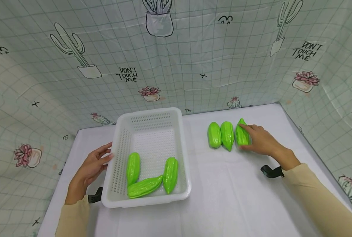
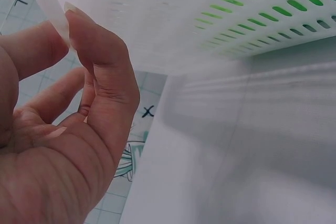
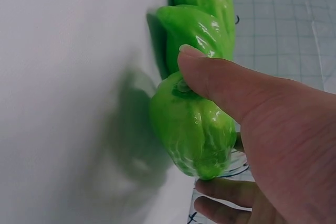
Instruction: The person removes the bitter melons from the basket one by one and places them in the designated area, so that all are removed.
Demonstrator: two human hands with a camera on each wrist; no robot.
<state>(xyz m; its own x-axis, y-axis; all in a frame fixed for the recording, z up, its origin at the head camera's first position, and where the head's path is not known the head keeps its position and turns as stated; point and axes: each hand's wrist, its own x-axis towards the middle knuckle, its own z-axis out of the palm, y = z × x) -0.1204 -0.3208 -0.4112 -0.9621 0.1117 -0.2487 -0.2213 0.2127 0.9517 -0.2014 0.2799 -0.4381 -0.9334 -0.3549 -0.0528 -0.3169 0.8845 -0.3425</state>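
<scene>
My right hand (image 1: 260, 140) grips the rightmost of three glossy green bitter melons (image 1: 241, 133), its thumb at the near end and its fingers at the far end. In the right wrist view the thumb (image 3: 210, 74) lies over the stem end of this bitter melon (image 3: 194, 127). My left hand (image 1: 93, 164) pinches the left rim of a white perforated plastic basket (image 1: 185, 171). The left wrist view shows that basket's holed wall (image 2: 173, 30) beside the fingers. Inside the basket lie three more bitter melons, one of them (image 1: 144, 187) crosswise along the near end.
Two bitter melons, one (image 1: 214, 135) and another (image 1: 227, 135), lie side by side just left of the right hand. A white cloth (image 1: 223, 197) covers the table. Behind and at both sides hangs a grid-patterned curtain (image 1: 182, 56) with cactus drawings.
</scene>
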